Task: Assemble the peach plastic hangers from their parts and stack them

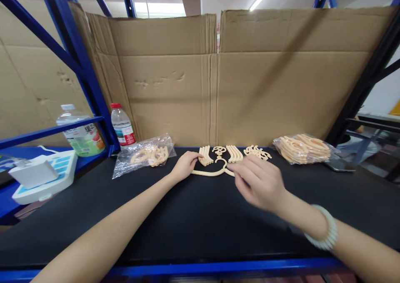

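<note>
Clearly the piece under both hands is a thin, peach-coloured curved plastic part [212, 172], shaped like a shallow double arc with a small hook rising at its middle, and it lies flat on the black counter [187, 220] near the back edge, just in front of the cardboard wall [250, 83]. The left hand [185, 165] rests with its fingers curled loosely, fingertips touching the left end of the arc; the right hand [258, 181] is blurred, its fingers reaching down over the right end, and whether it pinches the piece or only touches it I cannot tell. Just behind lie rows of small sorted pieces [233, 153] of the same plastic: short curved bars, a little hook, some wavy bits. I judge the arc very light and fairly stiff, though slim enough to flex, and perhaps to snap at the thin neck beneath the hook if twisted hard. Its smooth surface may slide easily on the counter's matte cover, so a pinch from the edges at each end, or at the sturdier centre junction, looks the safest hold. A clear bag of parts [146, 154] sits to the left, well apart from a fuller bag [304, 149] on the right. Two water bottles [122, 125] and a white device [43, 174] stand at far left.
</note>
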`<state>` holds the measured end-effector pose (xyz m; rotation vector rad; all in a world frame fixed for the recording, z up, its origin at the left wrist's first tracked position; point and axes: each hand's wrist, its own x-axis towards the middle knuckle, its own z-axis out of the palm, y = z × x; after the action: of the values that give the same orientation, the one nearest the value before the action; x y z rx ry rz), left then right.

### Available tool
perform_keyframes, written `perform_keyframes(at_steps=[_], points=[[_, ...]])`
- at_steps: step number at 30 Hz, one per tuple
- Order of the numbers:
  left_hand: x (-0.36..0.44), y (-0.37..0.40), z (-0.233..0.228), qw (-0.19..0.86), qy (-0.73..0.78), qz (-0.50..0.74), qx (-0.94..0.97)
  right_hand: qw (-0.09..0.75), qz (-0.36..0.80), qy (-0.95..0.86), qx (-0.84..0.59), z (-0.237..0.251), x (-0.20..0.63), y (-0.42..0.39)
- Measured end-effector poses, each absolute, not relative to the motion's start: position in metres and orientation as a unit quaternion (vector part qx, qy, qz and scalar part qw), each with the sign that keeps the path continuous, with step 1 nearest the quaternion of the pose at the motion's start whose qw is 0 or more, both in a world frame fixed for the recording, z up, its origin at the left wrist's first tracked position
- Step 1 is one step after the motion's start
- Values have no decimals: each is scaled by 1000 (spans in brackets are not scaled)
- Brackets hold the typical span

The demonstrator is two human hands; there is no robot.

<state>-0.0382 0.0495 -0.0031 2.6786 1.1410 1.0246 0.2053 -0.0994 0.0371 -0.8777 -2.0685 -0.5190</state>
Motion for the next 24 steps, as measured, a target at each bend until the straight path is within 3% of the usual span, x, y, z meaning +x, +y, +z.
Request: perform_keyframes(at_steps=[5, 12, 17, 24], points=[[-39, 50, -2, 44, 355, 317, 878, 254, -47, -814, -520, 37, 211, -4], [-39, 47, 1, 56, 344, 303, 887, 201, -21, -815, -543, 28, 204, 55], [-39, 47, 1, 65, 339, 299, 890, 185, -4, -819, -544, 18, 200, 69], [-39, 49, -1, 74, 341, 303, 887, 225, 53, -814, -533, 10, 199, 82]])
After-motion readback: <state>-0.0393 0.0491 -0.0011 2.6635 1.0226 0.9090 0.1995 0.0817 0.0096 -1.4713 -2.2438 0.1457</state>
